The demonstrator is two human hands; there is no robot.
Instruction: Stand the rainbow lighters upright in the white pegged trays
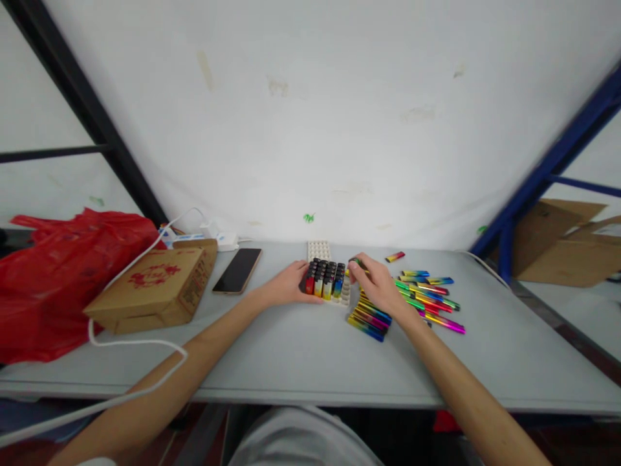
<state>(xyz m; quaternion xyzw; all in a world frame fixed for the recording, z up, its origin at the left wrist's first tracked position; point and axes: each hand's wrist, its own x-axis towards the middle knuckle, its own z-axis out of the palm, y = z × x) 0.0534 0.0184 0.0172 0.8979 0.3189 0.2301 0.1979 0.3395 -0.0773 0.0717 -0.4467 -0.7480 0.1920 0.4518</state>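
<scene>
A white slotted tray (pixel 345 294) stands in the middle of the grey table, filled with several upright coloured lighters (pixel 326 279). My left hand (pixel 287 286) rests against the tray's left side, fingers curled around it. My right hand (pixel 376 283) is at the tray's right end, fingers pinched on a lighter (pixel 358 262) held just above the slots. Under and in front of my right hand lies a neat row of rainbow-coloured lighters (pixel 369 318). More of these lighters (pixel 429 294) are scattered to the right.
A black phone (pixel 237 270) lies left of the tray. A cardboard box (pixel 155 288) and a red plastic bag (pixel 58 278) sit at the far left, with a white cable (pixel 140 342) looping past them. A second, unfilled white tray (pixel 319 250) is behind. Blue shelf frame (pixel 543 175) at right.
</scene>
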